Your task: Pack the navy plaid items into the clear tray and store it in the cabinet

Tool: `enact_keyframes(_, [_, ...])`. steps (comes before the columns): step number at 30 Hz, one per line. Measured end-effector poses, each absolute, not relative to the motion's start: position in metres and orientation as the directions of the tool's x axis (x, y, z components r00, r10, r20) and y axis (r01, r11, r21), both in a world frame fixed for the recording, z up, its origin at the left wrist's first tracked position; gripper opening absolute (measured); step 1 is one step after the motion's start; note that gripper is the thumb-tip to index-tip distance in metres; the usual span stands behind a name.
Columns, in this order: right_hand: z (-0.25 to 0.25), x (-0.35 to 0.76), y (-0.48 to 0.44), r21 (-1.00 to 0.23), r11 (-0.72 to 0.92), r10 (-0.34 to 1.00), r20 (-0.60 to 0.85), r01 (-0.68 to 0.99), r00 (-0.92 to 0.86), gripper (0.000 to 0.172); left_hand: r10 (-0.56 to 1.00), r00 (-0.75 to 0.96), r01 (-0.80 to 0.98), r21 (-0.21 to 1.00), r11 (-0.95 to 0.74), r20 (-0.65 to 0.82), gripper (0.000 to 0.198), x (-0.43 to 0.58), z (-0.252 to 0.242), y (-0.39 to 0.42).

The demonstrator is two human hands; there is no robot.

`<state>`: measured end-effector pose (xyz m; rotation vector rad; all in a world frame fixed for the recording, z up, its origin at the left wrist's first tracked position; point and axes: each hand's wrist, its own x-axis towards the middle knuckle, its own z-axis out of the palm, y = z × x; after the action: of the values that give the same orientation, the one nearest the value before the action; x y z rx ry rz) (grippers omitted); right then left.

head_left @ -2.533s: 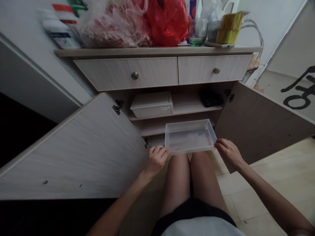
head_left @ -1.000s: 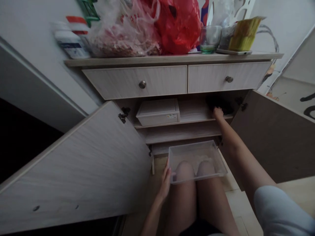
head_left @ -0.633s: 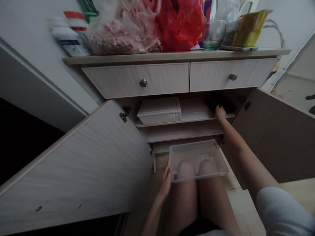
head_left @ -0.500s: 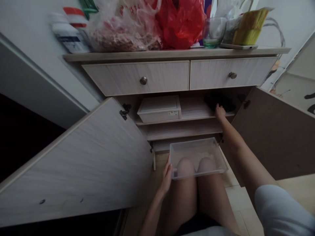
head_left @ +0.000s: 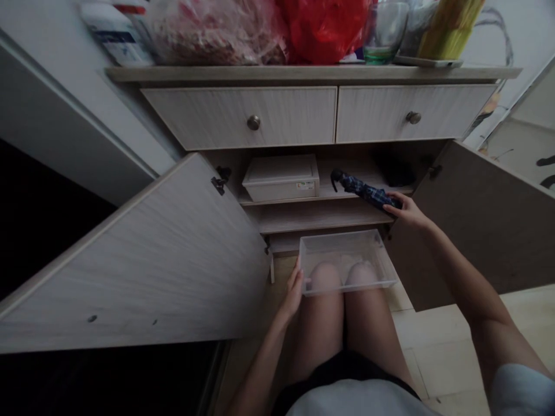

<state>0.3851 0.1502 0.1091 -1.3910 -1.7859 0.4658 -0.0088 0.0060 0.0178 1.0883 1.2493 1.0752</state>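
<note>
A folded umbrella (head_left: 366, 190), dark with a blue checked pattern and a black strap at its far end, is gripped at its near end by my right hand (head_left: 405, 211). It is held at a slant in front of the upper shelf. My left hand (head_left: 295, 289) grips the left side of a clear plastic bin (head_left: 347, 287), which rests on my knees. The bin's see-through bottom shows my knees beneath it. Behind the umbrella, a dark object (head_left: 394, 169) lies at the right end of the upper shelf, its kind unclear in shadow.
A white lidded box (head_left: 281, 178) sits on the upper shelf at left. Both cabinet doors, the left door (head_left: 165, 260) and the right door (head_left: 489, 225), stand swung outward. Above two drawers, the cabinet top (head_left: 303, 74) bears plastic bags, bottles and a glass (head_left: 385, 34).
My right hand has drawn the umbrella off the right side of the upper shelf, towards me. My left hand still holds the bin. The view has tilted slightly downward.
</note>
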Motion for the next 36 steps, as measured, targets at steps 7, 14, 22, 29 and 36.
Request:
enact_keyframes(7, [0.126,0.363,0.067,-0.700,0.443,0.864,0.167,0.560,-0.475,0.046,0.986,0.017,0.008,0.986,0.164,-0.164,0.076,-0.006,0.026,0.001])
enact_keyframes(14, [0.099,0.328,0.066,-0.542,0.612,0.751,0.168,0.576,-0.639,0.044,0.983,-0.002,0.025,0.983,0.182,-0.182,0.081,-0.005,0.022,0.001])
enact_keyframes(22, [0.067,0.316,0.086,-0.435,0.620,0.775,0.213,0.653,-0.595,0.044,0.979,0.010,0.021,0.979,0.203,-0.203,0.087,-0.009,0.021,0.001])
enact_keyframes(29, [0.066,0.300,0.081,-0.119,0.573,0.819,0.132,0.811,-0.559,0.034,0.981,0.006,0.026,0.981,0.192,-0.192,0.081,-0.011,0.023,-0.001])
enact_keyframes(36, [0.096,0.340,0.144,-0.313,0.396,0.897,0.333,0.863,-0.291,0.024,0.976,0.018,0.008,0.976,0.216,-0.216,0.085,-0.010,0.023,-0.002])
